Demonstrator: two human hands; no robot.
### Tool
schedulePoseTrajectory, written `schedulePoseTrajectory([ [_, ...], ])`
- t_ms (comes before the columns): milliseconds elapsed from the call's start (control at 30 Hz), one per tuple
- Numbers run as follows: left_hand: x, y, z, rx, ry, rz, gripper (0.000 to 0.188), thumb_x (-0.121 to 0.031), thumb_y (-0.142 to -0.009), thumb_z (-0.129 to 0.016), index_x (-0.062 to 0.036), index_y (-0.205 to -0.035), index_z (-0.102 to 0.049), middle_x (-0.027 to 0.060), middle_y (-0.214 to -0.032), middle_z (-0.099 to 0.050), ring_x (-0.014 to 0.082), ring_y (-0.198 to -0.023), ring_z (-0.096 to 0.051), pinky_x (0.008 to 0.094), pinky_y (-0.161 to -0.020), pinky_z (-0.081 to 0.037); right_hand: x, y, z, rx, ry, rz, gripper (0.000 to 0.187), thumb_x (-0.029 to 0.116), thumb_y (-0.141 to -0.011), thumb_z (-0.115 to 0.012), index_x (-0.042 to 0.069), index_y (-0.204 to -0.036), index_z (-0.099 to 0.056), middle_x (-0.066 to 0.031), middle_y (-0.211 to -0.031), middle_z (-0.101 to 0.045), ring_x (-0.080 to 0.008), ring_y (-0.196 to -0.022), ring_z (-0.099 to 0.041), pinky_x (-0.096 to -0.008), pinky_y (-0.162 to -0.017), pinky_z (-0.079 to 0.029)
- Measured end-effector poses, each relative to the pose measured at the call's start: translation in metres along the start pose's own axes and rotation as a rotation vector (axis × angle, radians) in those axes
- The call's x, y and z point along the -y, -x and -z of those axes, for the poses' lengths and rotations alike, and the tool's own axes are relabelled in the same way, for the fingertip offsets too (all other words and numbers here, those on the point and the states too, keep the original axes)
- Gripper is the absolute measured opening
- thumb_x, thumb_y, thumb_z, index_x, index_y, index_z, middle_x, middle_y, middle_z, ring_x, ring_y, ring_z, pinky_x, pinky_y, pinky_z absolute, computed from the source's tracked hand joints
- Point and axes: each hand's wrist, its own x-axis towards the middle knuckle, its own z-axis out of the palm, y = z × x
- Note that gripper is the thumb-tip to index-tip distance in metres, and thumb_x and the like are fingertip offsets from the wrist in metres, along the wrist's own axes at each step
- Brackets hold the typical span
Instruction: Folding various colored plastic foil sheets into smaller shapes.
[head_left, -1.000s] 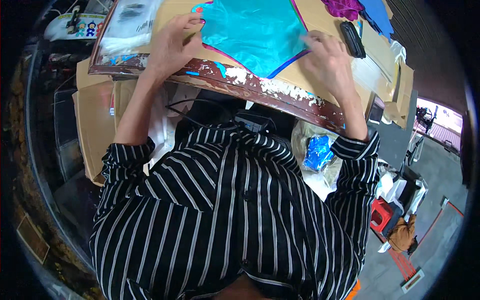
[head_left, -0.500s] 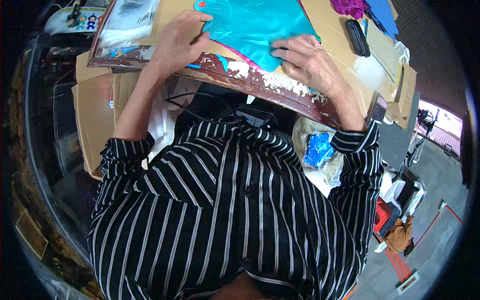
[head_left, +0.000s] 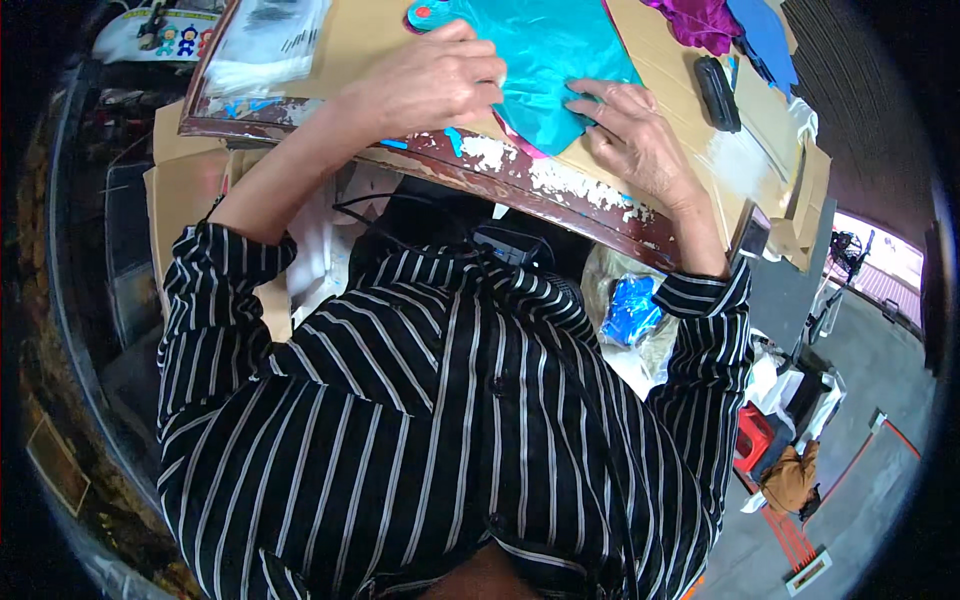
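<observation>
A sheet of shiny turquoise cloth [head_left: 545,60] lies flat on brown cardboard [head_left: 365,40] at the near side of the bench [head_left: 560,190], whose dark red edge is chipped and smeared with white and blue paint. The left hand [head_left: 440,85] rests on the cloth's left part, knuckles up and fingers curled loosely down onto it, so it presses rather than grips. The right hand [head_left: 630,135] lies on the cloth's lower right corner with its fingers spread flat, holding the cloth down. Left of the left hand, a clear plastic bag [head_left: 265,45] sits on the bench. To the right, well apart from the cloth, a black oblong case [head_left: 718,92] lies on the cardboard, with purple cloth [head_left: 700,18] and blue cloth [head_left: 765,35] beyond it. Below the bench edge, a crumpled blue bag [head_left: 630,310] shows beside the person's striped sleeve [head_left: 705,360].
</observation>
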Motion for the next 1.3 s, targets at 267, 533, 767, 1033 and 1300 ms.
schedulePoseTrajectory([
  [267,-0.005,-0.005,-0.014,-0.120,0.051,0.083,0.024,-0.021,-0.082,-0.076,-0.0088,-0.102,-0.074,0.0039,-0.108,-0.069,0.0213,-0.105,-0.063,0.0388,-0.095,-0.045,-0.029,0.003,0.005,-0.111,-0.025,-0.138,0.034,0.010,-0.089,-0.064,0.006,-0.122,-0.070,-0.0118,-0.129,-0.068,-0.0296,-0.115,-0.065,-0.0430,-0.104,-0.048],
  [533,-0.002,-0.003,-0.010,-0.182,0.130,0.145,0.029,-0.022,-0.081,-0.077,-0.0085,-0.107,-0.074,0.0050,-0.112,-0.070,0.0238,-0.108,-0.063,0.0410,-0.099,-0.046,-0.116,-0.045,0.007,-0.256,0.041,-0.559,0.031,0.009,-0.092,-0.058,0.002,-0.120,-0.070,-0.0183,-0.103,-0.075,-0.0303,-0.091,-0.075,-0.0374,-0.084,-0.057],
  [767,0.003,-0.006,-0.013,-0.168,0.113,0.153,0.028,-0.024,-0.082,-0.077,-0.0086,-0.105,-0.074,0.0044,-0.113,-0.070,0.0233,-0.109,-0.063,0.0405,-0.099,-0.046,-0.108,-0.062,-0.015,-0.276,0.171,-0.607,0.032,0.011,-0.090,-0.061,0.003,-0.119,-0.071,-0.0186,-0.100,-0.075,-0.0283,-0.089,-0.075,-0.0359,-0.083,-0.057],
  [1033,0.006,-0.006,-0.011,-0.139,0.176,0.149,0.025,-0.024,-0.083,-0.077,-0.0081,-0.102,-0.075,0.0037,-0.109,-0.071,0.0228,-0.106,-0.063,0.0398,-0.098,-0.046,-0.116,-0.051,-0.020,-0.355,0.115,-0.589,0.029,0.013,-0.090,-0.062,0.003,-0.115,-0.073,-0.0203,-0.098,-0.075,-0.0312,-0.092,-0.074,-0.0401,-0.084,-0.057],
  [1300,0.005,-0.008,-0.005,-0.108,0.232,0.127,0.023,-0.021,-0.082,-0.078,-0.0078,-0.100,-0.075,0.0027,-0.109,-0.072,0.0216,-0.104,-0.064,0.0398,-0.095,-0.045,-0.122,-0.051,-0.008,-0.359,0.016,-0.612,0.026,0.012,-0.090,-0.063,0.001,-0.110,-0.075,-0.0186,-0.092,-0.076,-0.0256,-0.084,-0.076,-0.0353,-0.079,-0.057],
])
